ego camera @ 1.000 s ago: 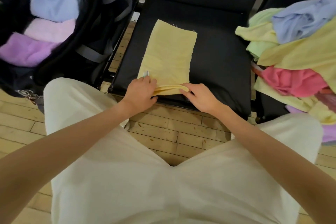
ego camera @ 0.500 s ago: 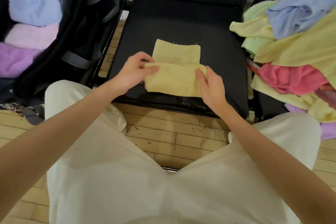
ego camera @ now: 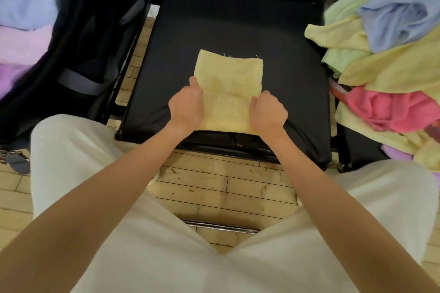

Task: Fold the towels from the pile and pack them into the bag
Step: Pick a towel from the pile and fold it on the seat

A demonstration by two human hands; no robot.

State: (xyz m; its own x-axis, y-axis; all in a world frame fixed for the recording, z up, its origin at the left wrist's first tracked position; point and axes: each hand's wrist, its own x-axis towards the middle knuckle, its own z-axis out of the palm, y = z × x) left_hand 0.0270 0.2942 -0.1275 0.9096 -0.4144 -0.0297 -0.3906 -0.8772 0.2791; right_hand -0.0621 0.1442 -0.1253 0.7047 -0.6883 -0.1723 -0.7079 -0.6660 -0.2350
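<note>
Currently, left hand (ego camera: 186, 107) and right hand (ego camera: 268, 112) pinch the folded yellow towel (ego camera: 228, 93) at centre seat; the bag (ego camera: 71, 54) sits at nine o'clock. Uneven release would likely skew the fold.

The person wears loose, cream-white fabric trousers (ego camera: 114, 233) covering both legs. Both forearms are bare, with no sleeves, and the left hand (ego camera: 187, 108) and right hand (ego camera: 269, 112) are ungloved.

yellow towel (ego camera: 228, 93): soft matt cloth
chair seat (ego camera: 238, 31): smooth black, faint sheen
floor (ego camera: 221, 185): scuffed pale wood
</note>
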